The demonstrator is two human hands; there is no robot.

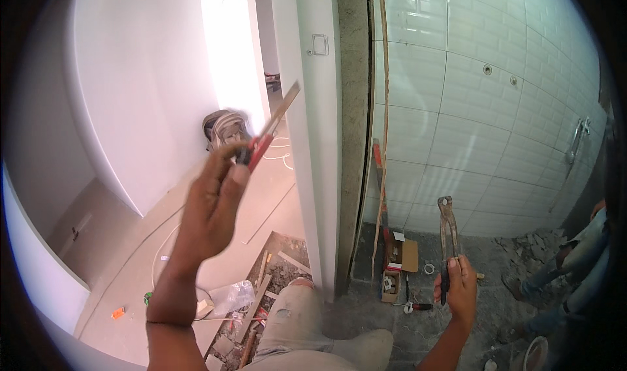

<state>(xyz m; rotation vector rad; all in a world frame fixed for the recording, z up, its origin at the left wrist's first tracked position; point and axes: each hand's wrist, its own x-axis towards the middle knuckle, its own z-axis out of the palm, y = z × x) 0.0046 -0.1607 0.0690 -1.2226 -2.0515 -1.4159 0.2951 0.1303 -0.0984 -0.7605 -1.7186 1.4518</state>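
Observation:
My left hand (219, 201) is raised beside the white door frame (320, 142), closed around a red-handled knife (261, 150). Its long flat blade slants up and to the right, with the tip in front of the frame. Lower down on the right, my right hand (462, 292) grips a pair of worn metal pincers (447, 224) by the dark handle end. The pincer head points up, in front of the white tiled wall (424, 136). A red-handled tool (421, 307) lies on the dark floor next to this hand.
An open cardboard box (409, 255) and a smaller box (390, 286) stand by the tiled wall. A person in jeans (578, 253) is at the right, near rubble (522, 247) and a bucket (537, 354). Left of the frame lie a bag (225, 126), clear plastic (234, 297) and wood strips (253, 309).

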